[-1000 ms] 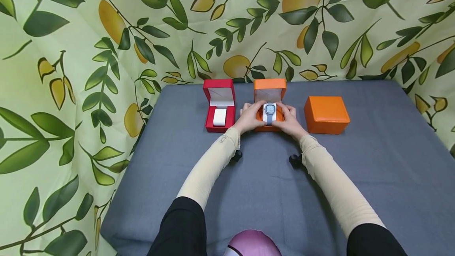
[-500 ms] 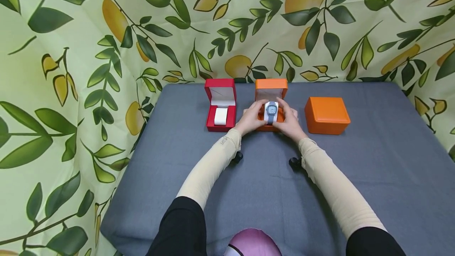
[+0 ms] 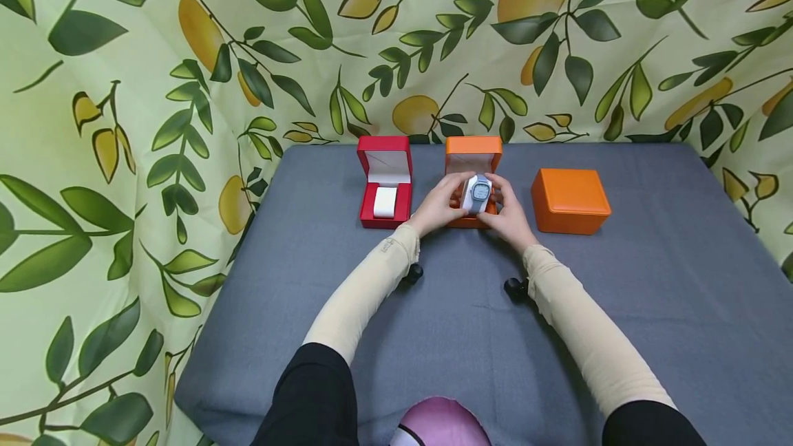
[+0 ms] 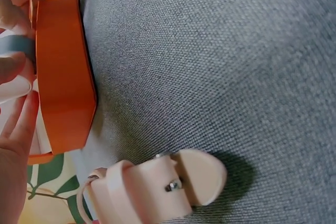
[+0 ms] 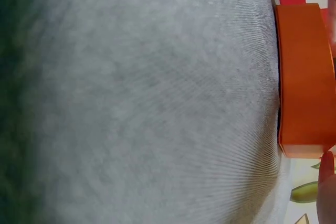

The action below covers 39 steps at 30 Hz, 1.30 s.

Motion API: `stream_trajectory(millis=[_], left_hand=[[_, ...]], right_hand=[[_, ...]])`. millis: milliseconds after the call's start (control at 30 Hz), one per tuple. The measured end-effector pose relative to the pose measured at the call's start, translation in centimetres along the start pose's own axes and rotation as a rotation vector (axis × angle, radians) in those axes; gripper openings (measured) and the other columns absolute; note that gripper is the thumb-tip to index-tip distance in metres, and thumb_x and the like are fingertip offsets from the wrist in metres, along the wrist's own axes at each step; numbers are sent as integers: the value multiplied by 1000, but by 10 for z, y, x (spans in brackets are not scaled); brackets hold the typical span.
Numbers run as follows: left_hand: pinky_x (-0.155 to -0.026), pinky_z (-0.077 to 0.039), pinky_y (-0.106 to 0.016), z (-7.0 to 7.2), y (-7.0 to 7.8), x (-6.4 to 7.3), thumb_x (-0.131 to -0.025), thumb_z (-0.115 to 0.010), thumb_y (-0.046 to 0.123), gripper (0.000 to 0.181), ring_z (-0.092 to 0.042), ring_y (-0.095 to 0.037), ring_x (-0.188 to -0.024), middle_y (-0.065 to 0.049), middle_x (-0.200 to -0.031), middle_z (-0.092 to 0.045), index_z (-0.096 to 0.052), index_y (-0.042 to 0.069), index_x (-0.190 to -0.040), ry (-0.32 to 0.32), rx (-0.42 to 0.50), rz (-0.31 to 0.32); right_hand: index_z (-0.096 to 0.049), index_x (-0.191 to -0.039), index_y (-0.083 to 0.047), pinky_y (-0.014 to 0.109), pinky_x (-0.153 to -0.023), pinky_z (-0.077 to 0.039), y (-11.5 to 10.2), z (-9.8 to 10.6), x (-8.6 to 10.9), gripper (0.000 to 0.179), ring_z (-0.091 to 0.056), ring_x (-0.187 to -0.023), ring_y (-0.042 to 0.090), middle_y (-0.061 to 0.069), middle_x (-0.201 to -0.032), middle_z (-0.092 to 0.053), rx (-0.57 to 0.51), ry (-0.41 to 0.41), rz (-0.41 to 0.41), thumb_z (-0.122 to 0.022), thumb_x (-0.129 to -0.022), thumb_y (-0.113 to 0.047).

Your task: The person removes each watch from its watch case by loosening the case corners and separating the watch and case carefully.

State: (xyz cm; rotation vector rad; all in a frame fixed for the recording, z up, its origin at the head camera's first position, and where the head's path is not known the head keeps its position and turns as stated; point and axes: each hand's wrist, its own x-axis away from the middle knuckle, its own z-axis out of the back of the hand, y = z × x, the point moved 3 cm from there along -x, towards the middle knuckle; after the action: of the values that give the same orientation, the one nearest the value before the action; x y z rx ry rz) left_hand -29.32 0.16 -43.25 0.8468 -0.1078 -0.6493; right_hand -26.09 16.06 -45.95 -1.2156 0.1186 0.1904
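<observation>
Both hands hold a white watch cushion (image 3: 467, 193) that carries a wristwatch (image 3: 480, 190) with a blue-grey strap and squarish face. My left hand (image 3: 437, 204) grips its left side and my right hand (image 3: 509, 210) its right side, thumbs toward the near end. The cushion leans to the right over an open orange box (image 3: 473, 146), whose lid stands up behind. In the left wrist view, the grey strap (image 4: 22, 45) shows between fingers just above the box's orange front wall (image 4: 63, 77). In the right wrist view, fingers (image 5: 326, 174) lie at the box's side.
An open red box (image 3: 384, 145) with a bare white cushion (image 3: 385, 203) stands left of the hands. A closed orange box (image 3: 570, 199) sits to the right. All rest on a grey cloth-covered table (image 3: 458, 336) before a leaf-patterned curtain (image 3: 347, 33).
The watch and its cushion have turned clockwise and shifted slightly right in both hands, within the open orange box's area. The boxes stay in place.
</observation>
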Motion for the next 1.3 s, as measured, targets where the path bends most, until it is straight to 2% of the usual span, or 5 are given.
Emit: stream_trajectory(millis=[400, 600, 800, 1067, 1300], left_hand=[[-84, -52, -23, 5, 2, 7, -82, -71, 14, 74, -48, -19, -116, -3, -144, -39, -33, 24, -145, -5, 88, 46], [-97, -47, -35, 7, 2, 11, -80, -73, 21, 76, -40, -22, -128, -3, -147, -36, -33, 24, -145, -26, 96, 61], [-100, -43, -36, 8, 3, 15, -78, -75, 25, 77, -45, -19, -121, -2, -144, -40, -35, 27, -143, -21, 100, 76], [-99, -44, -35, 8, 4, 20, -78, -75, 25, 75, -46, -17, -118, -1, -143, -41, -37, 28, -142, -11, 132, 84], [-85, -51, -27, 6, 6, 23, -78, -75, 22, 75, -58, -24, -101, -9, -137, -44, -37, 26, -142, -33, 154, 48]], right_hand=[[-29, -146, -17, 52, -97, -38, -11, 2, 5, 77, -44, -115, 37, 16, -147, -28, -14, -8, -15, -61, -79, 6], [-27, -147, -23, 26, -88, -40, -13, 4, 11, 79, -43, -105, 23, 15, -142, -31, -64, -52, -56, -61, -81, 4], [-23, -149, -23, 10, -79, -41, -18, 10, 15, 82, -44, -100, 13, 16, -144, -27, -139, -122, -75, -61, -82, 6], [-22, -148, -12, 12, -76, -43, -46, 13, 26, 71, -42, -101, 14, 20, -141, -28, -164, -165, -58, -53, -86, 1], [-23, -148, -14, 15, -79, -42, -48, 7, 25, 68, -45, -104, 18, 15, -149, -24, -195, -165, -48, -56, -89, -3]])
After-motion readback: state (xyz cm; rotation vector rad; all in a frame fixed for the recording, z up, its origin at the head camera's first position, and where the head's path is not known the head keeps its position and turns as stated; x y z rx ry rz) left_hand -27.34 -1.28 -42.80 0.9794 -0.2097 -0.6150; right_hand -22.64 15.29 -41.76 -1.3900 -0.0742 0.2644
